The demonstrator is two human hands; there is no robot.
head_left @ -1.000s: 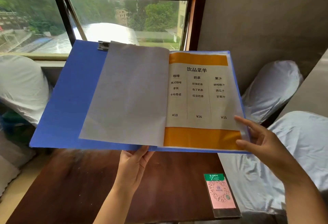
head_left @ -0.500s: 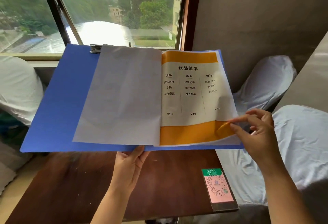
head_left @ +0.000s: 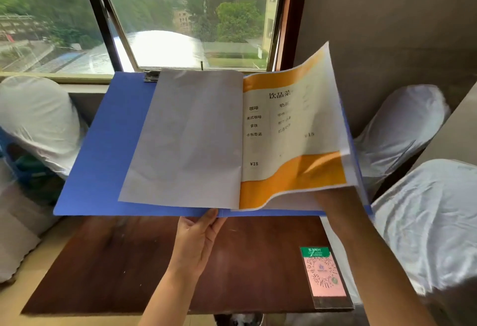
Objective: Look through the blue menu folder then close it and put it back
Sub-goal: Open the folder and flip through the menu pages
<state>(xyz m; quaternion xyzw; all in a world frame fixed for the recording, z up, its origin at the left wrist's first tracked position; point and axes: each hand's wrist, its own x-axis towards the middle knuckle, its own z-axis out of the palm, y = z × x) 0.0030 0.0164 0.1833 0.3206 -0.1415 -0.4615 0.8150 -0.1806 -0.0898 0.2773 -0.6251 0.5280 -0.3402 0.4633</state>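
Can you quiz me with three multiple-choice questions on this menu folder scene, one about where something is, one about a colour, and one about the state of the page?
1. Where does the left hand hold the blue folder?
A. at its bottom edge near the spine
B. at its top clip
C. at its far left corner

2. What colour are the bands on the drinks page?
A. green
B. orange
C. red

3. What state is that page in?
A. lying flat
C. torn out
B. lifted and curling, mid-turn

Answers: 1 A, the fingers go under the lower edge by the fold. 2 B, orange bands run across its top and bottom. 3 B, the right hand has raised its outer edge off the folder.
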